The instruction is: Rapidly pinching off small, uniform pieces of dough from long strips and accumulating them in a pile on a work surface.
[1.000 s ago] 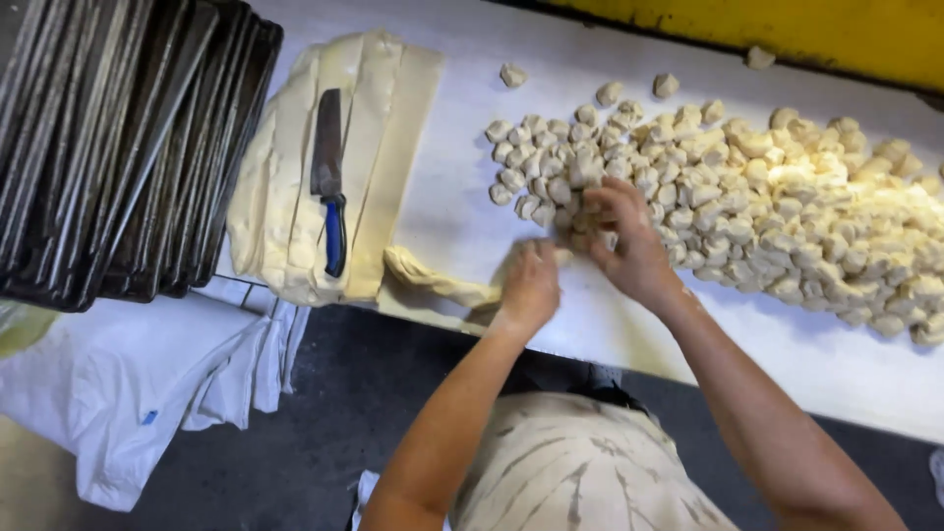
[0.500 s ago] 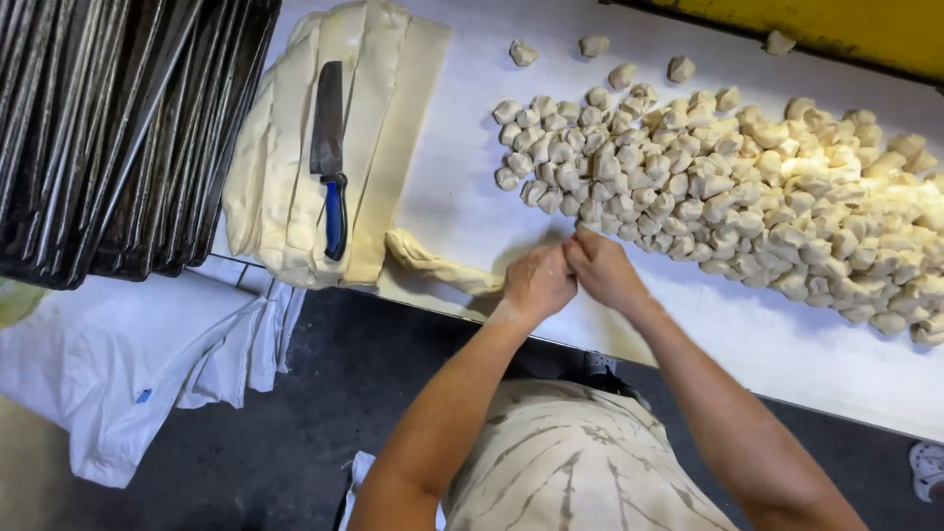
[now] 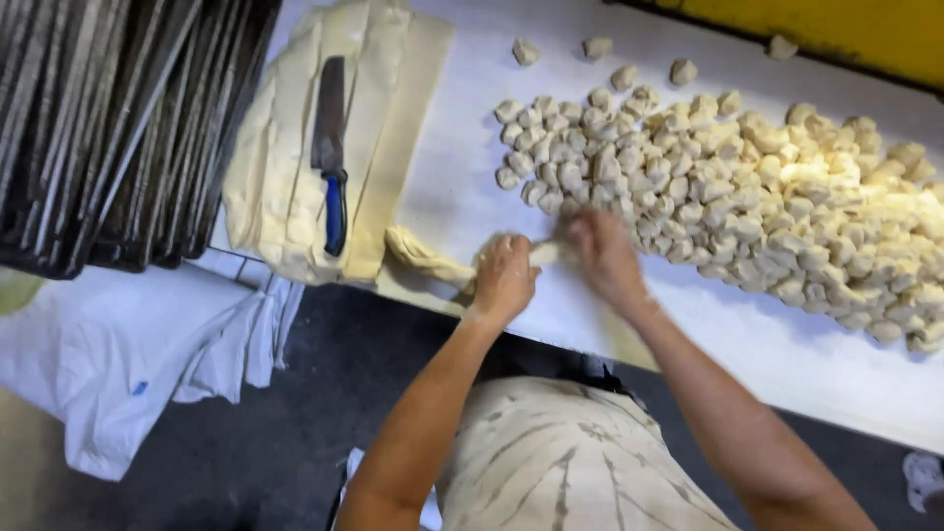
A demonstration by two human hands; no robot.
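Nearest the camera: two bare forearms reaching forward over a pale marbled shirt (image 3: pixel 570 462) toward the near edge of the white worktable (image 3: pixel 787 364).

Left hand (image 3: pixel 503 280) closing around the long pale rope of soft dough (image 3: pixel 425 258), pinning its end to the table; right hand (image 3: pixel 602 258) pinching the same rope's tip, fingers blurred by motion. Compared with half a second ago: hands, then pressed together at the table edge, now drawing apart, the right one moving toward the heap, judged a piece being torn free from the rope.

Just beyond the right hand: wide heap of small cream dough lumps (image 3: pixel 747 197), spreading to the right, a few strays lying apart near the far edge.

Left of the hands: folded slab of pale dough sheet (image 3: pixel 295 187), bearing a broad-bladed knife with a blue handle (image 3: pixel 330 157).

Farthest left: stack of dark metal baking trays (image 3: pixel 108 128); below it, crumpled white cloth (image 3: pixel 118 364) hanging over the dark floor.
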